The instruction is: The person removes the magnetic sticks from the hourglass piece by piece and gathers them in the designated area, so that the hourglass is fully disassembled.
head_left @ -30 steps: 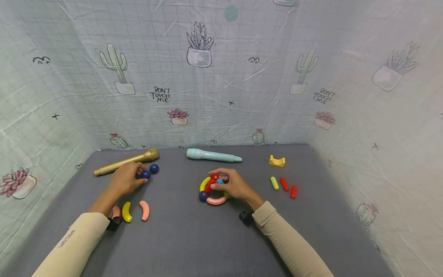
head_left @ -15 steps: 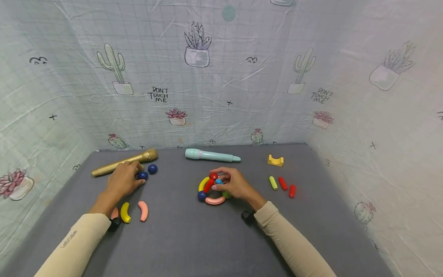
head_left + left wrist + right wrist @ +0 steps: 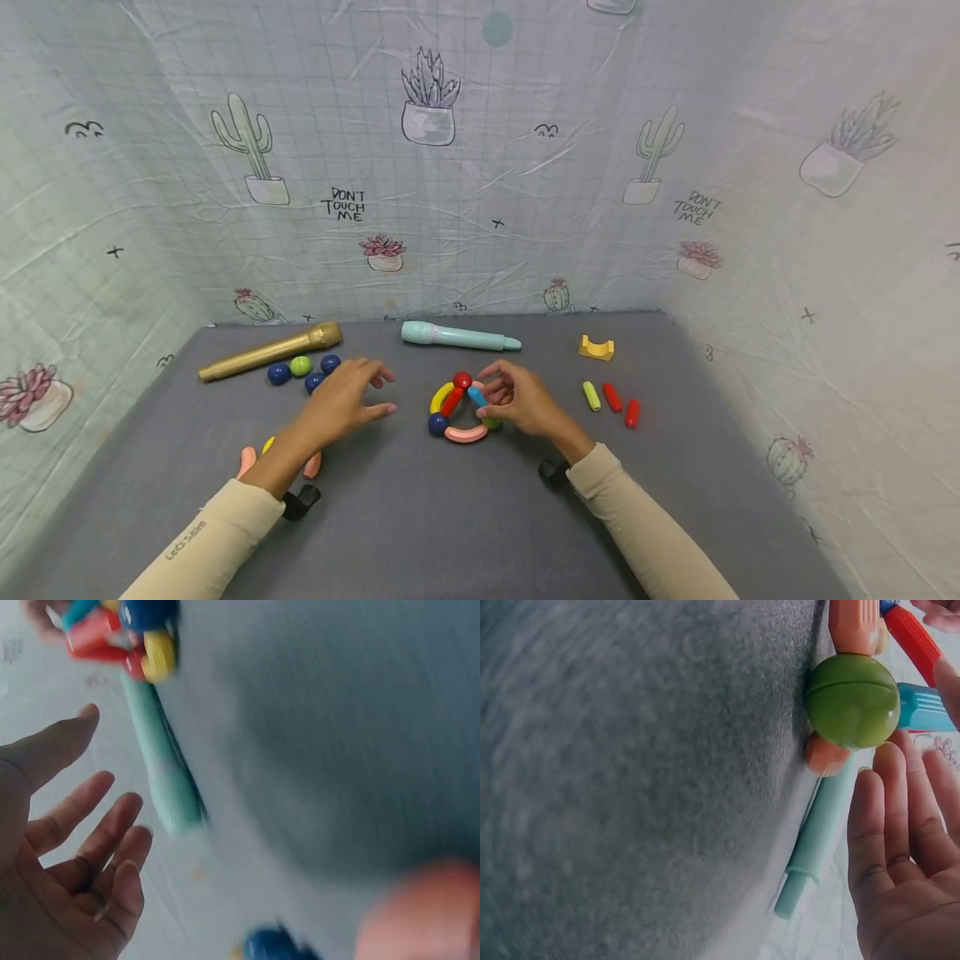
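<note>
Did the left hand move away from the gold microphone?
Yes. The left hand has left the gold microphone and blue balls, moving right toward the colourful toy ring.

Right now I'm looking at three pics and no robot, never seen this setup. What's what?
No machine here: a person works with bare hands and wears three cameras. The wide picture comes from the head, looking down at a grey mat walled by cactus-print cloth. The other two come from the wrists, each close on its own hand, and both are blurred.

The left hand hangs open above the mat, holding nothing; the left wrist view shows its spread fingers. The right hand is at a small toy ring of coloured curved pieces and balls; its fingers look relaxed, and whether they touch it is unclear.

Also on the mat: a gold mic, a teal mic, loose balls, a yellow block, three short sticks and curved pieces partly hidden under the left forearm.
</note>
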Available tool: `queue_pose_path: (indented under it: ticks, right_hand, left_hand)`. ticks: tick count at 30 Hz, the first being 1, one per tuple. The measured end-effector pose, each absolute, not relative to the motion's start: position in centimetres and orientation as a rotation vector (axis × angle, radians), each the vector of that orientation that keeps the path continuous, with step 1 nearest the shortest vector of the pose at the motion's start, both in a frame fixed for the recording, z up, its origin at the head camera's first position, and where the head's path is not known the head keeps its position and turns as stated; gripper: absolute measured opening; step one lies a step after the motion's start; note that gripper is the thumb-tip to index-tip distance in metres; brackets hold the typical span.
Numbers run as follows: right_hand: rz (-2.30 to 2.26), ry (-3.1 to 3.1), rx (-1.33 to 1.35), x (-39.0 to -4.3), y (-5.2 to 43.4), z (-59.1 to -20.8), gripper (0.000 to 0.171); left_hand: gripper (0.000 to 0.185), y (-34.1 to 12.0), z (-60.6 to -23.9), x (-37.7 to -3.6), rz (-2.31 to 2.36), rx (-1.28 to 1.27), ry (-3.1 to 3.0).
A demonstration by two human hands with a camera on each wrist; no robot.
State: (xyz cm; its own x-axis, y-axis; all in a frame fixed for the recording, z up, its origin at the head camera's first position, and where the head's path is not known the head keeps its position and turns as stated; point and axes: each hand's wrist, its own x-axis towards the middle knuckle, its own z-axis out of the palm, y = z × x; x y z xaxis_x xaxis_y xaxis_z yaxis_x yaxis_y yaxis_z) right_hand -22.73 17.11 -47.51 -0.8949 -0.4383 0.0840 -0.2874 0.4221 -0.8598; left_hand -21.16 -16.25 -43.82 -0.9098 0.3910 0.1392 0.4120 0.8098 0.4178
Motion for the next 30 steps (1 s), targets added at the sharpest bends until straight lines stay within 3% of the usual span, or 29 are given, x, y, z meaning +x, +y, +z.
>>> queue_pose_path:
  ticks: [4,9,18,30]
  right_hand:
    - [-1.412,2.553,-0.651,-22.5,17.3,-47.5,0.034]
    - [-1.309,2.633,-0.664,-22.4,17.1,-47.6,0.024]
    - [-1.245,2.765,-0.703,-22.2,16.5,-47.8,0.024]
    - [-1.328,2.912,-0.504,-22.2,18.7,-48.0,0.026]
  left_hand:
    - [0.039,-13.5,-44.9,-20.8,-0.852,-0.736,-2.951]
    - [0.036,-10.9,-46.5,-20.9,-1.0,-0.77,-2.938]
    - [0.025,-9.5,-47.8,-21.3,-1.085,-0.673,-2.938]
    - [0.022,-9.5,-48.4,-21.4,-1.119,-0.642,-2.935]
